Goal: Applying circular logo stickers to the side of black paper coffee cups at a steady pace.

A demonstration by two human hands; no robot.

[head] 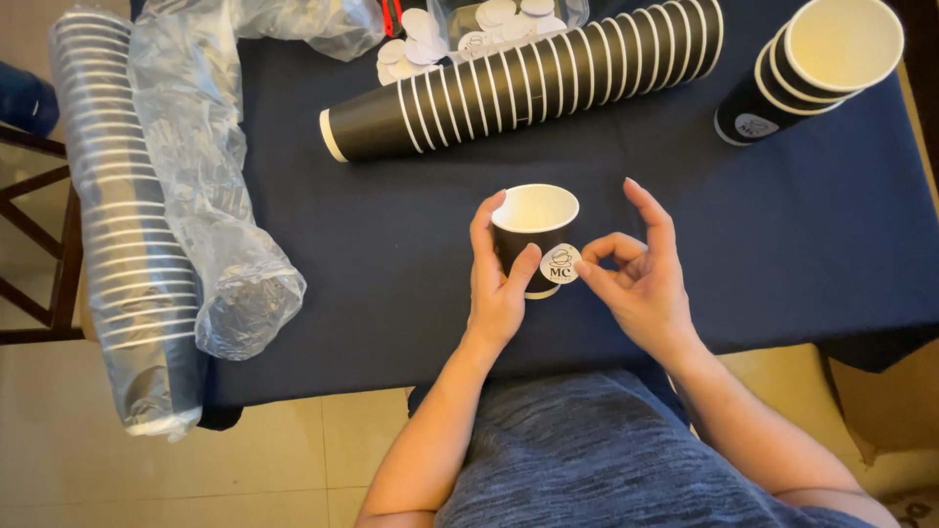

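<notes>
Round white sticker [560, 264] on blk cup [523, 235], both hands [499, 284].

Left hand [496, 284] curled, right hand [638, 279] pinching

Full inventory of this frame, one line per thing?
Paper cup: one, black with white inside, table centre, in left hand.
Round sticker: one, white, on the cup's side.
Lying cup stack: one, black, above centre.
Upright cup stack: one, black, top right.
Bagged cup stack: one, clear plastic, left edge.
Loose plastic sleeve: one, clear, beside it.
Loose stickers: several, white, top centre.
Tablecloth: navy.
Hands: left grips cup; right presses sticker.
</notes>
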